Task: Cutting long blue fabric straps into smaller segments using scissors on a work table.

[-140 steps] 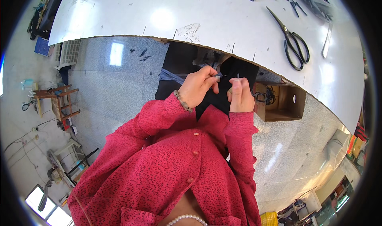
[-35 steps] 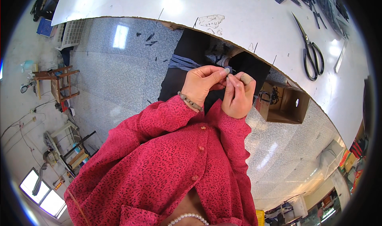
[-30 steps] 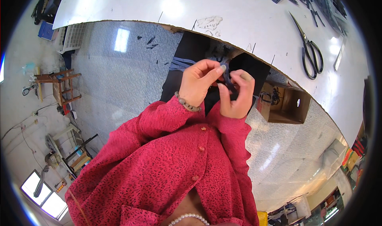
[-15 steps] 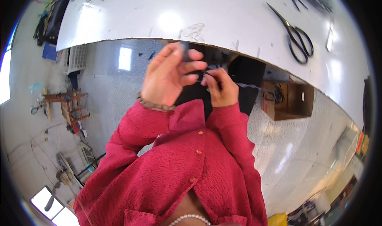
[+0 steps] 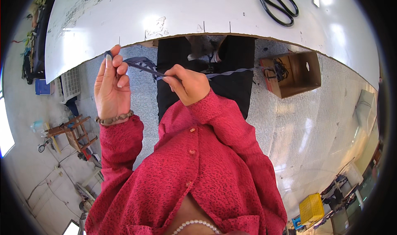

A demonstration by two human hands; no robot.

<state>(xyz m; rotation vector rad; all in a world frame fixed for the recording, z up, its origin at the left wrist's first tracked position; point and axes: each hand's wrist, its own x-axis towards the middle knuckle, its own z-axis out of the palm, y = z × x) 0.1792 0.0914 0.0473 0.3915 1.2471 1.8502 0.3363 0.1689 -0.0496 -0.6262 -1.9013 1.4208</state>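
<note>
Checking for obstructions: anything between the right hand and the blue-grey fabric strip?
Nothing visible. The right hand already pinches the blue-grey fabric strip, which runs unobstructed to the left hand's fingertips. The cardboard box sits off to the right, clear of both hands.

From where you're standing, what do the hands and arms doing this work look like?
They are a person's bare hands, without gloves. The left hand has a chunky, brownish beaded bracelet at its wrist; none shows by the right hand. Both arms wear long, reddish-pink sleeves with a small, dark animal-style print.
</note>
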